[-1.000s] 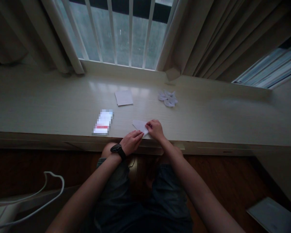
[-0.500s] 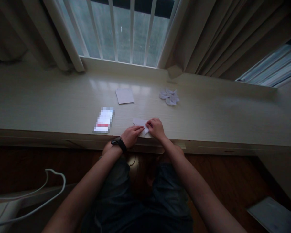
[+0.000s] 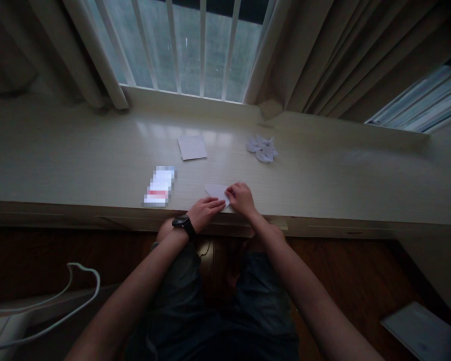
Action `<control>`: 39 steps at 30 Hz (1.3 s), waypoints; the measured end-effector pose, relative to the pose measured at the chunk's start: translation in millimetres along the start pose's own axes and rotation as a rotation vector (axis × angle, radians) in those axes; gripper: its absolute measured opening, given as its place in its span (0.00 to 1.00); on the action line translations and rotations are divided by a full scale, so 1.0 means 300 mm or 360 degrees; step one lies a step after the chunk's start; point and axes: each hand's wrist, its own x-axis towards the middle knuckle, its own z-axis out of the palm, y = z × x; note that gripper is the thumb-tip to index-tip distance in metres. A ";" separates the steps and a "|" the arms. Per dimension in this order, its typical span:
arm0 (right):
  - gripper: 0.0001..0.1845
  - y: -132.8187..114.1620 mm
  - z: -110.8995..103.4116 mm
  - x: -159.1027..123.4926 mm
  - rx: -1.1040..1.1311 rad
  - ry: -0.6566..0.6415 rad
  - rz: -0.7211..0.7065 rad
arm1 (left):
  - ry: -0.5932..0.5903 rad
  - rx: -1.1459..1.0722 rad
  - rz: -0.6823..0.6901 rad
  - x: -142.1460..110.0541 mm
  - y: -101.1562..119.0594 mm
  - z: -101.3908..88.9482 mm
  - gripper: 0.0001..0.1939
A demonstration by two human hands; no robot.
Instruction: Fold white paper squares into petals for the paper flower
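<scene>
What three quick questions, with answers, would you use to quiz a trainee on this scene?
1. True or false: a black watch is on the left arm.
2. Is the crumpled-looking white cluster (A) left of, (B) right of, or (C) on top of the square white paper?
3. What do the fingers of the left hand and right hand both touch?

Key: 1. True. 2. B. 3. The small white paper.

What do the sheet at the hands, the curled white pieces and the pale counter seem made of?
Sheet: likely matte paper, thin, straight-edged. Curled white pieces: probably matte paper too, thin-walled. Pale counter: perhaps wood or laminate, satin, with fine lines and soft reflections.
</scene>
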 end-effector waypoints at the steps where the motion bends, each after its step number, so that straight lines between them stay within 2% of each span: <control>1: 0.06 -0.002 -0.004 -0.003 0.0022 0.0038 -0.0001 | 0.0010 -0.0001 -0.0006 0.000 0.000 0.002 0.24; 6: 0.13 -0.038 -0.036 -0.082 0.0041 0.0330 0.0051 | 0.0077 0.0012 -0.0010 -0.003 -0.003 0.016 0.24; 10: 0.17 -0.082 -0.043 -0.179 -0.0068 0.0232 -0.0076 | 0.0112 0.0013 0.0002 -0.005 -0.002 0.021 0.24; 13: 0.19 -0.097 -0.036 -0.214 -0.0137 0.0123 -0.0138 | 0.0128 -0.0004 -0.0004 0.001 0.003 0.009 0.25; 18: 0.19 -0.089 -0.033 -0.214 -0.0187 0.0063 -0.0155 | 0.0139 -0.0020 -0.0064 0.039 -0.006 -0.019 0.24; 24: 0.19 -0.079 -0.037 -0.212 -0.0154 0.0046 -0.0159 | 0.0106 0.0014 -0.0053 0.080 -0.051 -0.017 0.21; 32: 0.22 -0.058 -0.061 -0.194 -0.0170 -0.0080 -0.0288 | 0.0118 0.0080 -0.0151 0.073 -0.042 -0.028 0.18; 39: 0.24 -0.084 -0.066 -0.244 -0.0117 -0.0089 -0.0320 | 0.0187 0.0053 -0.0229 0.065 -0.031 -0.011 0.17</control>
